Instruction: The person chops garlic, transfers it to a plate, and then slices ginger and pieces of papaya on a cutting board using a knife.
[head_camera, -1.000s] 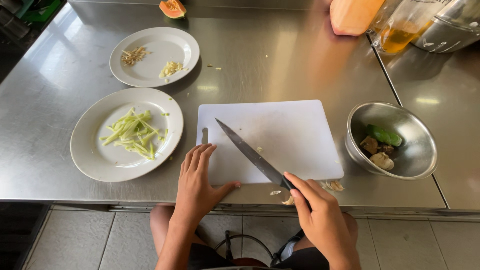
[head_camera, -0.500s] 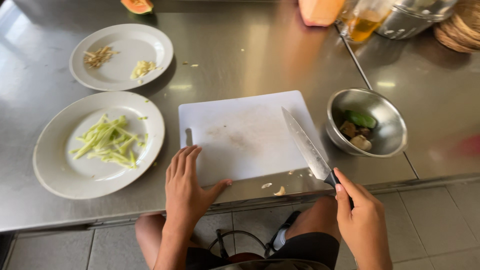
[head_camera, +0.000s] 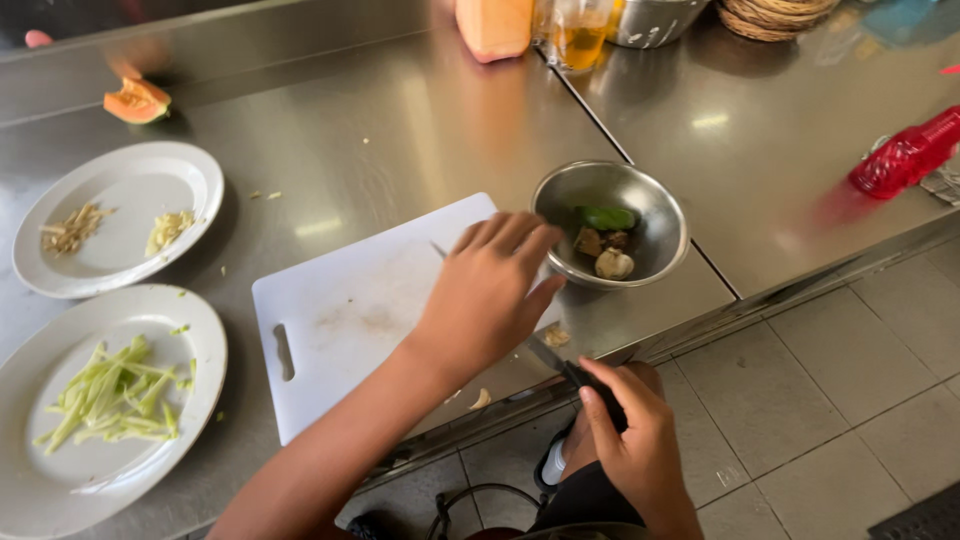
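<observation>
Left to right: we see two white plates on the steel desk (head_camera: 380, 130), the near one (head_camera: 110, 400) with green strips, then the white cutting board (head_camera: 350, 310). Left hand (head_camera: 485, 290) hovers over the board's right edge, fingers (head_camera: 520, 235) released and spread, tips just beside the steel bowl (head_camera: 610, 230) rim. Bowl lies right and slightly far of the fingers; left hand is nearer to it. Right hand (head_camera: 625, 440), at the near desk edge, is clenched on the knife (head_camera: 560, 365) handle; blade's long axis runs far-left under the left hand.

both forearms and hands bare (no sleeves, rings or watch showing); dark shorts over the lap
</observation>
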